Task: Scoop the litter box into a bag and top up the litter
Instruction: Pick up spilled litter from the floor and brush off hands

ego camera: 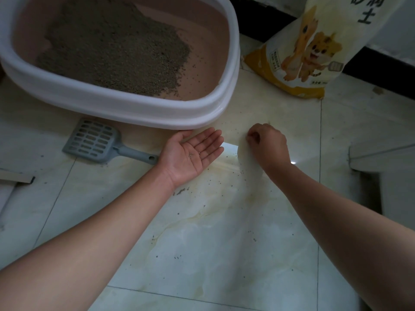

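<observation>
The litter box [143, 113], white-rimmed with a pink inside, sits on the floor at the upper left and holds a patch of grey litter [112, 48]. A grey slotted scoop [94, 140] lies flat in front of it. The yellow-and-white litter bag [314, 48] stands at the upper right. My left hand [190, 153] rests palm up just below the box rim, fingers straight, with a few grains on the palm. My right hand [267, 144] is knuckles up on the floor, fingers curled round a white tissue-like sheet [247, 160].
Loose litter grains [211, 182] are scattered over the pale marble tiles between and below my arms. A white object [381, 153] stands at the right edge and a flat white piece [13, 178] lies at the left edge. A dark skirting runs along the back wall.
</observation>
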`<state>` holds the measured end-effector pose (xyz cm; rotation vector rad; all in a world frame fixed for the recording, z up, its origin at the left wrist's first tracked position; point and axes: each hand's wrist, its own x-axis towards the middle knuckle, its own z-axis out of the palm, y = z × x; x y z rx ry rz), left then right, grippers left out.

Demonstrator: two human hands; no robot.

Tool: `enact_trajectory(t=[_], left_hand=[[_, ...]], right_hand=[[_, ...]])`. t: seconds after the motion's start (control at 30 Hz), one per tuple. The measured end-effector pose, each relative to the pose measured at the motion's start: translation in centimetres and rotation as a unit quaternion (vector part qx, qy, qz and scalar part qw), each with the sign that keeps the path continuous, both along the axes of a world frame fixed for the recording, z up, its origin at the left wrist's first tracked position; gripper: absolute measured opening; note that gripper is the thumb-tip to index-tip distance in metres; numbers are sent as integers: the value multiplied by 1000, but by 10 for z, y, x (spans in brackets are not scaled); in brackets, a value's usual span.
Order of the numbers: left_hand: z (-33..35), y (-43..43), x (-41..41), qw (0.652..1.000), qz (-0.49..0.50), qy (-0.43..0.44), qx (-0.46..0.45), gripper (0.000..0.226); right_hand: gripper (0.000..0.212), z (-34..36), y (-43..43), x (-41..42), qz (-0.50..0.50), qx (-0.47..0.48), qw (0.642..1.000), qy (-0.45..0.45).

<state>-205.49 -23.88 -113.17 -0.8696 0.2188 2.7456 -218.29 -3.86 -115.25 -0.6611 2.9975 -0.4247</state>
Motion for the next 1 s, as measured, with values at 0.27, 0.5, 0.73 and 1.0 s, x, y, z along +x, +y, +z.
enact_trajectory(t=[0.27, 0.5, 0.73, 1.0], left_hand=[[0, 0, 0, 1000, -1, -3, -4, 42], [1, -1, 1, 1000, -2, -8, -12, 42], [1, 11, 0, 999, -22, -23, -31, 47], [3, 33, 1, 997, -80, -8, -5, 49]], right_hand=[[10, 6, -14, -2, 49, 129, 990, 32], [13, 20, -31, 4, 84, 276, 957, -1], [22, 57, -53, 52, 70, -40, 991, -110], [18, 56, -48, 114, 95, -158, 977, -103]])
